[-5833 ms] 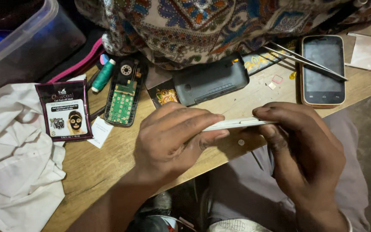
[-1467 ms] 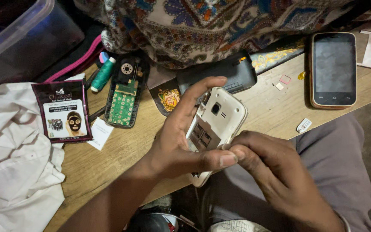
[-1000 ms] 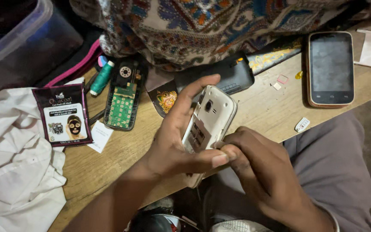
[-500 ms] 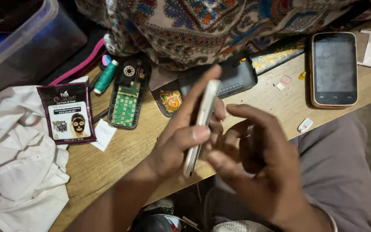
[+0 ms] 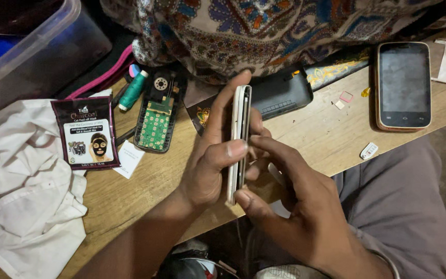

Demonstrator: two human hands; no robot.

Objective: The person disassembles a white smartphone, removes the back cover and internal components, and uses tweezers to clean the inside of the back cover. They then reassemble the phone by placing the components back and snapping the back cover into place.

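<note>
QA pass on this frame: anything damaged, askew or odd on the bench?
Yes. A dark keypad phone lies on the wooden table with its cover off, green circuit board bare. The white phone, edge-on in the left hand, shows a seam along its side.

Wooden counter (image 5: 331, 139) carries: opened keypad phone with green circuit board (image 5: 157, 121), dark sachet with a face picture (image 5: 85, 133), white cloth (image 5: 21, 191) at left edge, teal thread spool (image 5: 132, 90), black phone body (image 5: 280, 94), touchscreen phone with orange rim (image 5: 403, 85) far right. Small white part (image 5: 368, 151) near the counter edge. Clear plastic bin (image 5: 32, 51) top left. Patterned fabric (image 5: 264, 26) along the back.
</note>
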